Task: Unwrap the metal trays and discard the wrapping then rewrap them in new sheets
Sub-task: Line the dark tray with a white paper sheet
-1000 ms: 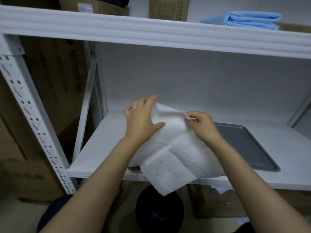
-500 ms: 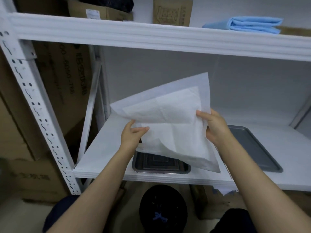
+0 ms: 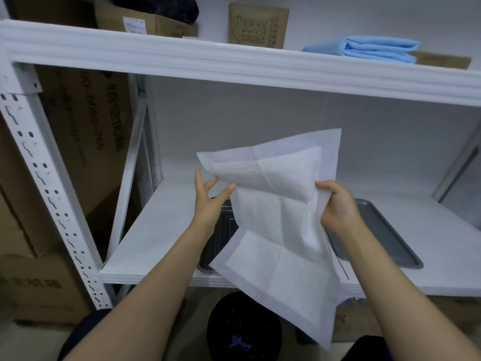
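Observation:
A white wrapping sheet [image 3: 276, 225] hangs in the air over the lower shelf, creased and draping down past the shelf's front edge. My right hand [image 3: 335, 207] grips its right edge. My left hand [image 3: 208, 201] is beside its upper left edge with fingers spread, touching or just off the sheet. Behind the sheet a deep metal tray [image 3: 221, 235] sits unwrapped near the shelf's front, mostly hidden. A flat grey metal tray [image 3: 385, 230] lies on the shelf to the right.
The white lower shelf [image 3: 156, 241] has a perforated post [image 3: 49, 194] at its left. Below the edge stands a black bin [image 3: 242, 332]. On the upper shelf [image 3: 234, 63] lie folded blue sheets [image 3: 372, 49] and cardboard boxes [image 3: 257, 24].
The sheet was lifted off the deep tray and swung up and to the right. My left hand let go of its edge and opened; my right hand kept its hold.

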